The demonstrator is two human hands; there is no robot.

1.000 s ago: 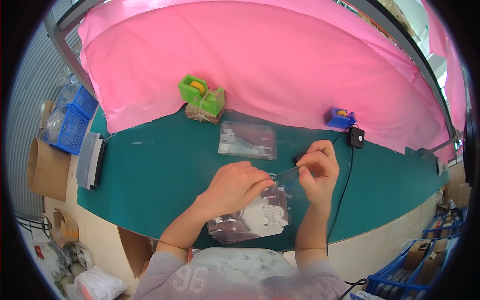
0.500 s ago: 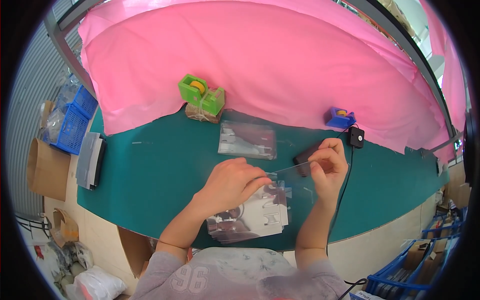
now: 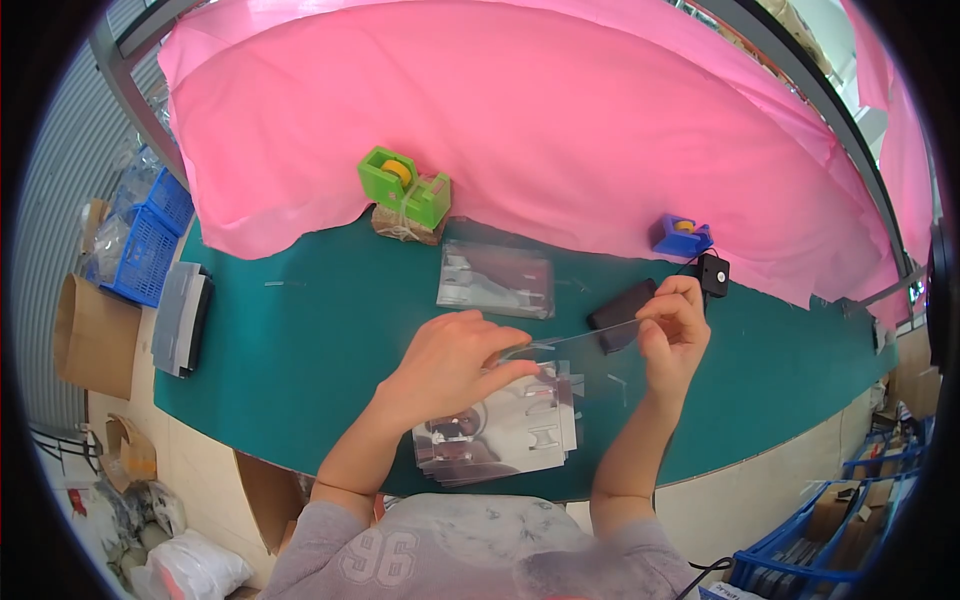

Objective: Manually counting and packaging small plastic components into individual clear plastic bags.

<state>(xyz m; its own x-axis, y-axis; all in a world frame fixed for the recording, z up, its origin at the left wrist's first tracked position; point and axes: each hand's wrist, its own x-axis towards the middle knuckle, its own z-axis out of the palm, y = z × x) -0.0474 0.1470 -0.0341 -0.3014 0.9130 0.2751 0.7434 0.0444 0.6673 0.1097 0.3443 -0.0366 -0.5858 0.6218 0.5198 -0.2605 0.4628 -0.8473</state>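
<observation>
Both hands up over the near edge of the green table. Left hand and right hand each pinch one end of a clear plastic bag, stretched flat between them, near-transparent, edge catching light. Left fingers curled on its left end, right fingers clenched on the top right corner.

Under the hands: stack of clear packets, rectangular, glossy, white shapes showing inside, lying at the table's near edge. Held bag sits just above it, overlapping its upper right.

Second pile of clear packets further back, mid-table, well apart from the hands.

Black flat rectangular item just behind the right hand, seen partly through the bag. Small black box with a cable beside it.

Green tape dispenser with yellow roll at the back on a tied bundle; blue tape dispenser back right, against the pink sheet.

Left end: grey flat stack, blue crates, brown cardboard box off the table
</observation>
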